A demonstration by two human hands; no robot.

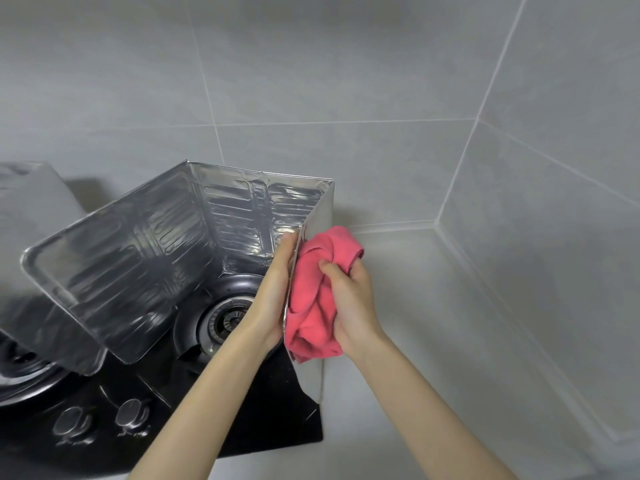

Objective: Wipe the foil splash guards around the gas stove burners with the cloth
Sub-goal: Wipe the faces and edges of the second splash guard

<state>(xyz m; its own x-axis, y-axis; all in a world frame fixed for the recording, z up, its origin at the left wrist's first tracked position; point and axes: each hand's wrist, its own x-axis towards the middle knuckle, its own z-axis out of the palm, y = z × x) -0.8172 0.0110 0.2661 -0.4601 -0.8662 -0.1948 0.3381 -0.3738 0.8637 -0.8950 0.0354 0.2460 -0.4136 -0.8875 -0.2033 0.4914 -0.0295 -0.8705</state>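
The foil guard (138,254) just right of the burner (225,320) looks flimsy and easily dented, so the left hand (277,282) braces it flat-fingered from inside while the right hand (349,296) clutches the soft bunched cloth (311,306) against its outside.

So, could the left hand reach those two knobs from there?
Probably yes. The knobs sit bare at the front of the stove, with nothing over them and the way looks free. The left hand would first have to leave the foil guard it presses against.
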